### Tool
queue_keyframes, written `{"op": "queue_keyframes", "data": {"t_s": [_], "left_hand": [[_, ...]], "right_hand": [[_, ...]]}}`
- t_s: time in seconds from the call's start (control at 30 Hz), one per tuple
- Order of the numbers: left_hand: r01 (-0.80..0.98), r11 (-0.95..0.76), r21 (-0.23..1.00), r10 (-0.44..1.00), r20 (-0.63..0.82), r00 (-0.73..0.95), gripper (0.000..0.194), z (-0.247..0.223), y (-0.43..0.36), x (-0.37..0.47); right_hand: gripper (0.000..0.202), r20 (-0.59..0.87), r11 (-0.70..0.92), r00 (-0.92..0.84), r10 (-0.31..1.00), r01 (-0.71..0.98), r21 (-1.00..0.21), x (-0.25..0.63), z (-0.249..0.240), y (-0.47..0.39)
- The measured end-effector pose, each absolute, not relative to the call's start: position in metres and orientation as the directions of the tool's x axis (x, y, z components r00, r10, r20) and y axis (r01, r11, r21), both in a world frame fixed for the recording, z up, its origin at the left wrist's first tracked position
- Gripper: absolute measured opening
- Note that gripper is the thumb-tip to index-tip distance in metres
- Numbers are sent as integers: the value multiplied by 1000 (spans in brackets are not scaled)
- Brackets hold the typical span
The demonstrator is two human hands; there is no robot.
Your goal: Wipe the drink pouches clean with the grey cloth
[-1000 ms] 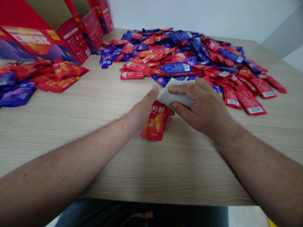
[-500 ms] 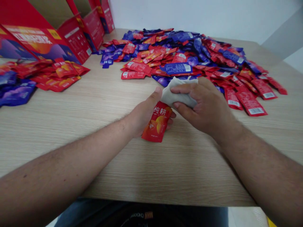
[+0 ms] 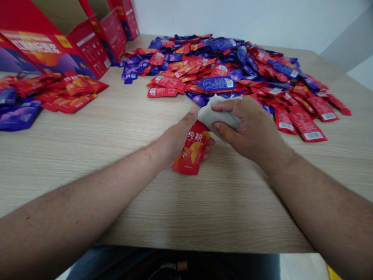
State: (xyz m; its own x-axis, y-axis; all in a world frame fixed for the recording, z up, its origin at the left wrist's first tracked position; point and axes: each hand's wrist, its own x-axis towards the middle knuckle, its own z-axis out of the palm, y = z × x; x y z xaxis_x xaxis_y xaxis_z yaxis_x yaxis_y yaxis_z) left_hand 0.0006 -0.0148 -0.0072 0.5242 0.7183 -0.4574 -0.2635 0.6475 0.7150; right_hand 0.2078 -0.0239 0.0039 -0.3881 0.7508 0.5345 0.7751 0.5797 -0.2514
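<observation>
My left hand (image 3: 177, 140) is closed on a red pouch (image 3: 192, 151) with orange fruit print and white characters. Its thumb lies along the pouch's upper left edge, and fingertips show behind the right edge. A folded whitish cloth (image 3: 217, 112) is gripped in my right hand (image 3: 247, 128), between thumb and fingers. The cloth overlaps the top end of the pouch, so that end is hidden. Both hands are above the wooden table (image 3: 227, 210), just in front of a big heap of red and purple pouches (image 3: 215, 83).
Open red and purple cardboard boxes (image 3: 52, 50) stand in a row at the back left. Before them lies a smaller pile of red pouches (image 3: 72, 91) with purple pouches (image 3: 20, 114) at its left. A white wall (image 3: 233, 19) rises behind the table.
The cloth in my right hand has shifted very slightly at the pouch's top. Both hands keep their holds; the whole view has moved a little.
</observation>
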Motion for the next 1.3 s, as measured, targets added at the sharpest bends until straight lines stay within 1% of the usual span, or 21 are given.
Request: {"op": "queue_keyframes", "data": {"t_s": [0.2, 0.33, 0.43, 0.53, 0.6, 0.77, 0.9, 1.0, 1.1, 1.2, 1.3], "left_hand": [[-356, 584, 729, 792, -415, 448, 71, -5, -13, 2], [-415, 515, 750, 851, -389, 353, 61, -7, -13, 5], [-455, 483, 748, 873, -373, 314, 52, -11, -14, 7], [-482, 453, 750, 891, -362, 273, 39, -11, -13, 9], [-487, 437, 757, 900, -357, 252, 35, -9, -13, 9], [-488, 441, 754, 898, -369, 241, 35, -1, -11, 8], [-470, 498, 729, 867, -399, 298, 36, -1, -9, 5], [-476, 515, 712, 855, -390, 342, 37, -3, -9, 4], [-501, 492, 712, 869, -371, 328, 34, -3, -9, 4], [-485, 493, 722, 870, -408, 278, 33, 0, -8, 3], [-456, 512, 728, 859, -445, 255, 33, 4, -7, 1]], "right_hand": [[38, 511, 613, -436, 741, 750, -250, 204, 2, -29], [38, 493, 623, -451, 744, 735, -268, 201, 0, -31], [36, 483, 638, -472, 738, 721, -271, 200, 0, -31], [35, 478, 655, -493, 727, 706, -268, 199, -1, -31], [35, 475, 668, -508, 719, 694, -269, 199, -2, -32], [35, 484, 658, -493, 723, 705, -264, 197, -7, -33], [37, 515, 620, -441, 735, 745, -245, 195, -8, -35], [38, 491, 608, -439, 753, 749, -262, 193, -7, -36], [38, 428, 635, -495, 756, 714, -297, 194, -6, -34], [36, 361, 678, -576, 733, 654, -335, 199, -4, -31], [31, 308, 727, -663, 682, 572, -379, 204, -4, -29]]}}
